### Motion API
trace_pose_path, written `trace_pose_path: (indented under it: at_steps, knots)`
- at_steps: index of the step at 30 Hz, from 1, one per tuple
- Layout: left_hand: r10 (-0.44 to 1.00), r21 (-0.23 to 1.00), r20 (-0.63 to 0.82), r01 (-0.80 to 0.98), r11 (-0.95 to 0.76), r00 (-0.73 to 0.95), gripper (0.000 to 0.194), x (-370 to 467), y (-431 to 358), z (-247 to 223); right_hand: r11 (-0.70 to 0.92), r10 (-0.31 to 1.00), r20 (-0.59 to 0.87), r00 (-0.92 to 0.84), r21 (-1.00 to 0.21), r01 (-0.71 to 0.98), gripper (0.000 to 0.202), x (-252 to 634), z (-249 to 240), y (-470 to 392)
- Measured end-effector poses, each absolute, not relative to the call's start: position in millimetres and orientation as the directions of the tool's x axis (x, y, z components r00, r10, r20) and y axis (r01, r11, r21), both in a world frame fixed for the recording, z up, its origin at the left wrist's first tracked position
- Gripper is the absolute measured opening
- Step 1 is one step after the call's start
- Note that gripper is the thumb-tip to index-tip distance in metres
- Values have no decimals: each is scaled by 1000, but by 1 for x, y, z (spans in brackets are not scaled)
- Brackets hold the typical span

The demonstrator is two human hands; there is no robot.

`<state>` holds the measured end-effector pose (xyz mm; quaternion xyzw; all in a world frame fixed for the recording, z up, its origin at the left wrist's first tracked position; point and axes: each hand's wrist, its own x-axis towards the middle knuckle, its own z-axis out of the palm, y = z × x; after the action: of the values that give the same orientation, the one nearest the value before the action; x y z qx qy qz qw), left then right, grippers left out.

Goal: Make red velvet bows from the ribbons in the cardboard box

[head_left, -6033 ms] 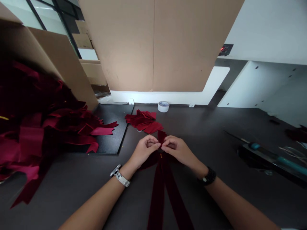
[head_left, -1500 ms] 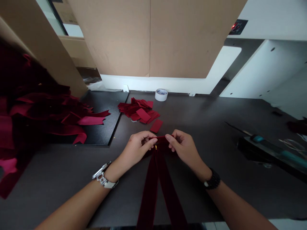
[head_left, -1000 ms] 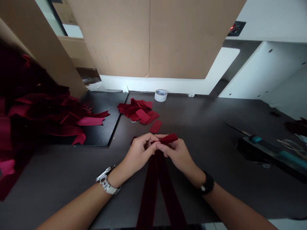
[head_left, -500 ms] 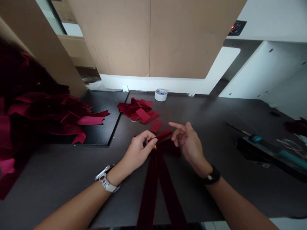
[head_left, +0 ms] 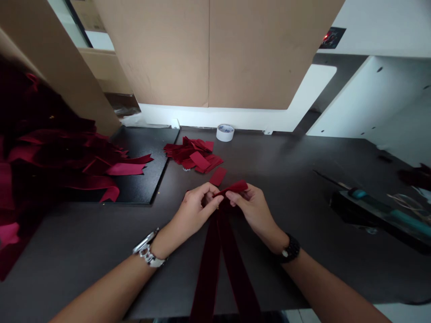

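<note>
Dim indoor scene. Daylight enters through a window (head_left: 62, 18) at 11 o'clock; the white wall (head_left: 380, 27) at 2 o'clock is brightest. The dark table (head_left: 296, 179) soaks up light and shows faint shadows. Straight lines bow at the edges. Ribbon pile (head_left: 40, 152) at 9 o'clock looks murky and soft.

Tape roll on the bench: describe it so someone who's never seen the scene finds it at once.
Start at the big cardboard sheet standing at the back of the dark table. Just below it, by the white ledge, sits the tape roll, behind the pile of red strips. It is the only small white ring there; its neighbours are flat and red.
</note>
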<state>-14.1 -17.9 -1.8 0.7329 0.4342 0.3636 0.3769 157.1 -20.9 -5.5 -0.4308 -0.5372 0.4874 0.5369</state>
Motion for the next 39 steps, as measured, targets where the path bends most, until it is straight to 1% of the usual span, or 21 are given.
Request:
trace_pose_path:
  at_steps: [2, 4, 6, 7, 9, 12, 15, 18, 23, 26, 31, 35, 39]
  knots:
    - [879, 762, 180, 502, -408, 442, 24, -21, -14, -3, 112, 990, 118, -76, -990, -83, 20, 168, -3, -16]
    - [850, 624, 126, 626, -468, 511, 32, -27, -12, -6, 47, 988, 58, -143, -996, -82, 22, 178, 0, -12]
    - [827, 533, 92, 674, -511, 555, 32, -29, -11, -10, -2, 971, 7, -240, -999, -36, 23, 184, 2, -11]
    - [811, 523, 93, 665, -533, 577, 29, -29, -11, -11, -9, 955, -9, -296, -1000, -1, 24, 186, 3, -11]
    - [776, 554, 118, 607, -570, 620, 22, -27, -12, -12, 7, 902, -22, -430, -998, 66, 26, 186, 4, -11]
    - [753, 675, 104, 510, -534, 650, 19, -24, -13, -9, 44, 810, -28, -586, -993, 109, 20, 184, 4, -13]
    - [749, 812, 47, 411, -414, 661, 16, -23, -14, -3, 3, 773, -75, -629, -993, 122, 21, 182, 1, -14]
    - [742, 876, 43, 332, -350, 669, 13, -24, -13, 0, -21, 769, -99, -632, -991, 130, 25, 181, -2, -14]
    - [730, 907, 36, 285, -311, 683, 14, -26, -11, -2, -2, 792, -97, -603, -988, 157, 27, 180, -3, -15]
    - [719, 917, 25, 270, -293, 694, 13, -26, -11, -4, -25, 790, -115, -603, -988, 155, 27, 179, -3, -16]
    - [765, 902, 14, 322, -289, 644, 14, -23, -13, -6, -58, 809, -150, -569, -983, 176, 24, 182, -1, -17]
    - [790, 877, 38, 358, -319, 611, 16, -19, -17, -4, -35, 806, -169, -567, -971, 238, 22, 186, 3, -17]
    - [790, 855, 91, 359, -374, 606, 19, -17, -19, -2, -55, 797, -172, -579, -975, 214, 25, 186, 3, -18]
